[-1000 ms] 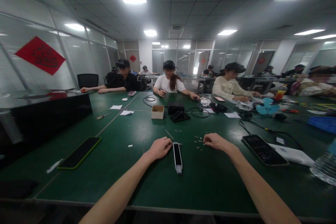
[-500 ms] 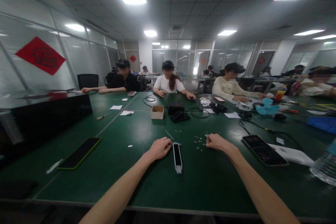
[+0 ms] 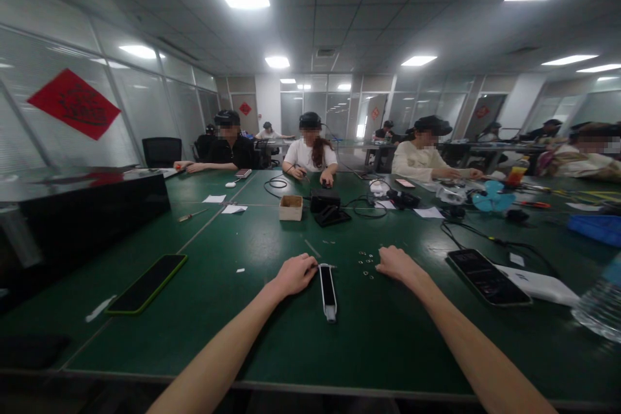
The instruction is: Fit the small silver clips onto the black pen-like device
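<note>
My left hand (image 3: pixel 297 273) rests on the green table (image 3: pixel 272 343) with its fingers closed in a pinch. Its fingertips meet the upper left end of a slim, long device (image 3: pixel 328 294) with a white rim and a black middle; a thin bar crosses its top. What the fingers pinch, if anything, is too small to make out. To the right, my right hand (image 3: pixel 396 264) is closed, knuckles up, its fingertips down at the table beside several tiny pale ring-like pieces (image 3: pixel 365 273). Anything inside those fingers is hidden.
A green-edged phone (image 3: pixel 148 284) lies left; another phone (image 3: pixel 488 277) lies right, near a clear plastic bottle (image 3: pixel 601 304). Ahead stand a small open box (image 3: pixel 290 209) and a black box (image 3: pixel 325 199) with cables. A blue fan (image 3: pixel 493 196) is farther right. Co-workers sit opposite.
My right hand has shifted slightly left and turned; the small pale bit at its fingertips no longer shows. My left hand and the slim device have stayed put. A co-worker opposite moved a hand inward.
</note>
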Demonstrator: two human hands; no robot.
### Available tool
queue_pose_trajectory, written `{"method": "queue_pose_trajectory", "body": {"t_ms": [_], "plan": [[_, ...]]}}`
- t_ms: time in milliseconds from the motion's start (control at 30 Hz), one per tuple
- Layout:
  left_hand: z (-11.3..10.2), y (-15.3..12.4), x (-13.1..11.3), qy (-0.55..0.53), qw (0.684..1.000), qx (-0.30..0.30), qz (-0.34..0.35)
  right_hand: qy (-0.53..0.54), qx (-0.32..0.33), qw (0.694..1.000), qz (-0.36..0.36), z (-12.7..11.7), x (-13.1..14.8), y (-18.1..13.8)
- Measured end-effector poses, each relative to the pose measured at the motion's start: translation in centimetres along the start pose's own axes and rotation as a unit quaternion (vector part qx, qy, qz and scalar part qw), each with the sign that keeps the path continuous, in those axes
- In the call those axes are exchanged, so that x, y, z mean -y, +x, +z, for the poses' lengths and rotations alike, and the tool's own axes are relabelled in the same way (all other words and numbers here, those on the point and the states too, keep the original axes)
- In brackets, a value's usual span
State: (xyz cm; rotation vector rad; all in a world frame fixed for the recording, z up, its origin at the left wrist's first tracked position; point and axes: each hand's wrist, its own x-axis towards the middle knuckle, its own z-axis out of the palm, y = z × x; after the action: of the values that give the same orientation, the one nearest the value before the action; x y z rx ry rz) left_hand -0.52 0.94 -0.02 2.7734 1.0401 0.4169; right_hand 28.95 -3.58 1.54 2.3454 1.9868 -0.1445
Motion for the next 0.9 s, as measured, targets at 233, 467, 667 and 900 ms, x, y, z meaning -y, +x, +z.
{"method": "queue_pose_trajectory", "body": {"t_ms": [233,467,667,900], "plan": [[0.3,0.0,0.2,0.002,1.000,-0.001,0.000,0.004,0.009,1.000,-0.005,0.2,-0.5,0.2],[0.4,0.0,0.3,0.013,1.000,-0.009,0.005,0.013,0.018,1.000,-0.001,0.0,-0.7,0.5],[0.2,0.0,0.2,0.010,1.000,-0.005,0.006,0.013,0.004,1.000,0.015,-0.3,0.2,0.0],[0.2,0.1,0.2,-0.005,1.000,-0.004,-0.004,0.012,-0.018,1.000,0.014,-0.6,1.0,-0.7]]}}
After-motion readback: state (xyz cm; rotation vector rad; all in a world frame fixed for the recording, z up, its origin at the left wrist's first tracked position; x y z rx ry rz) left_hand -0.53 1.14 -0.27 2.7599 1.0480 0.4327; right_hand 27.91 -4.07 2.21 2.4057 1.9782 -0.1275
